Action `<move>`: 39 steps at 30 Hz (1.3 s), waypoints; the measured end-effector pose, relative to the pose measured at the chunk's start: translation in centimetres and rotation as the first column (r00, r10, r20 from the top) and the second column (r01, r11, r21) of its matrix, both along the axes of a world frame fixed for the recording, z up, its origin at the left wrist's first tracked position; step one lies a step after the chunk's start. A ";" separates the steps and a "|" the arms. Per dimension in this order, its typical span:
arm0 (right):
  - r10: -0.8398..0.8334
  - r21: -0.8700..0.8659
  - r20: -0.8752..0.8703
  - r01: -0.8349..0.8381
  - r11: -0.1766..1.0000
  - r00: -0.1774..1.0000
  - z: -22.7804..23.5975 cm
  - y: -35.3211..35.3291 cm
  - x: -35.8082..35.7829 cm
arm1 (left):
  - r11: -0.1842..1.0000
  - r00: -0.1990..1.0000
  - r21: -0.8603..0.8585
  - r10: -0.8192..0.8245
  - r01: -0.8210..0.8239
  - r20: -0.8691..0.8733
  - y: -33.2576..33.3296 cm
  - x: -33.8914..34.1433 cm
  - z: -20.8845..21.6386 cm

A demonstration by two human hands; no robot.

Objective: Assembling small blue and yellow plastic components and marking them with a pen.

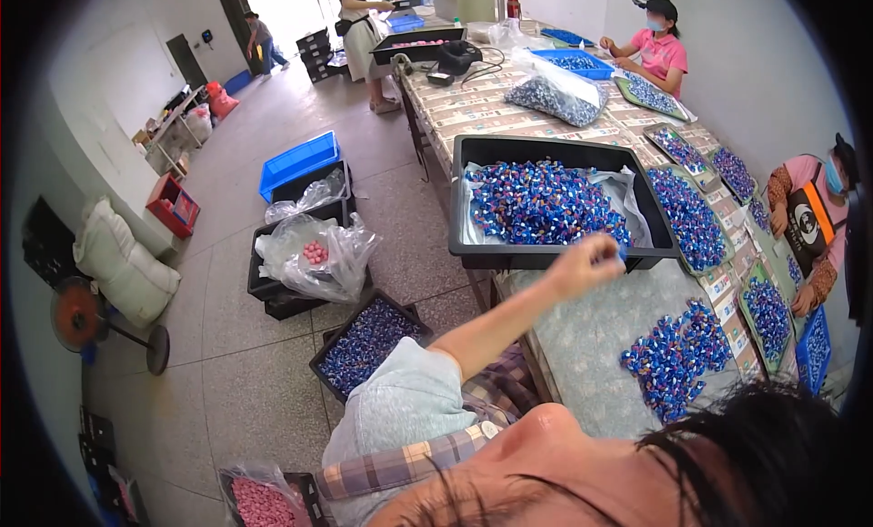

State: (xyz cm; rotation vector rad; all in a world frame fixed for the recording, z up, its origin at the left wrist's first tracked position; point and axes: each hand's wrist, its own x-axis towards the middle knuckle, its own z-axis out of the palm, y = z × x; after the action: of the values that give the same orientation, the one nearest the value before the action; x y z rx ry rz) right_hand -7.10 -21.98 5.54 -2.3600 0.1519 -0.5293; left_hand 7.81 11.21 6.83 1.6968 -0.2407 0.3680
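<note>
My left hand reaches over the near rim of a black tray on the table. Its fingers are pinched together, and a bit of blue shows at the fingertips, probably one of the small shiny pieces. White sheeting lines the tray, which holds a heap of small shiny blue pieces mixed with some reddish ones. A loose pile of similar pieces lies on the grey tabletop nearer to me. My right hand is out of the picture.
Green trays of pieces line the table's right side, where two co-workers sit. A bulging clear bag stands beyond the black tray. Left of me, a filled crate, plastic-covered crates and a fan are on the floor.
</note>
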 end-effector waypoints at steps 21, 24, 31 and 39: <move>0.009 0.068 -0.157 0.002 0.998 0.988 -8.9 -1.4 2.2 | 0.644 0.961 0.731 -0.271 0.224 -0.055 -12.2 -0.4 -8.9; 0.054 0.134 -0.035 -0.049 0.990 0.998 -8.4 0.7 2.0 | 0.613 0.927 0.720 -0.359 0.326 -0.114 -12.8 -0.8 -10.1; 0.169 0.084 0.058 -0.173 0.981 0.984 -7.5 1.6 1.8 | 0.809 0.945 0.576 -0.269 0.117 0.185 -12.4 -1.5 -9.9; 0.101 0.154 -0.003 -0.100 0.983 0.995 -7.7 1.8 1.8 | 0.829 0.954 0.545 -0.254 0.129 0.161 -12.0 -2.1 -9.4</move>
State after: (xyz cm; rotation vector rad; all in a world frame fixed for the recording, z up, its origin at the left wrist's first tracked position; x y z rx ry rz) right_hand -5.28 -20.18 -2.18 -2.2079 0.0749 -0.4402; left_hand 5.68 -0.83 -2.54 2.1513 -0.7366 0.3639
